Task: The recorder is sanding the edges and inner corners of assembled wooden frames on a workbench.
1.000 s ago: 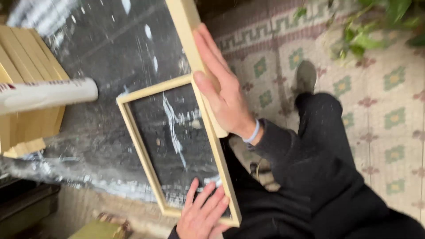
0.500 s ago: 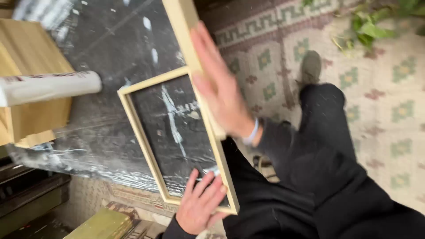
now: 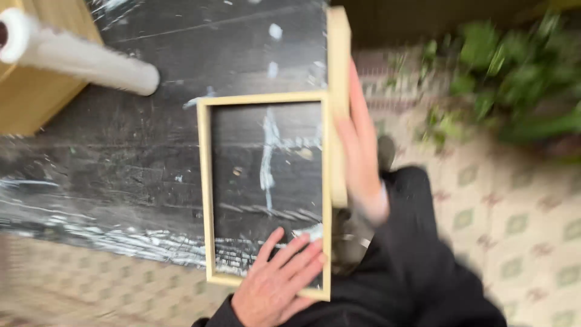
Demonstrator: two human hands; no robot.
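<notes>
A light wooden rectangular frame (image 3: 206,181) lies flat on a black, paint-streaked tabletop (image 3: 121,169). My left hand (image 3: 278,284) rests flat on the frame's near right corner, fingers spread over the rail. A thicker wooden bar (image 3: 339,66) runs along the frame's right side. My right hand (image 3: 362,151), blurred, is held flat with straight fingers against the outer face of that bar. Neither hand is closed around anything.
A white roll of wrap (image 3: 78,57) lies on the table at the upper left, next to stacked pale wooden boxes (image 3: 30,97). Patterned floor tiles (image 3: 520,230) lie to the right, with green plants (image 3: 514,91) beyond. My black sleeve (image 3: 417,260) fills the lower right.
The view has swung, so the frame now looks squarer to me. My right hand has slid a little down the bar and is blurred. My left hand stays on the near corner.
</notes>
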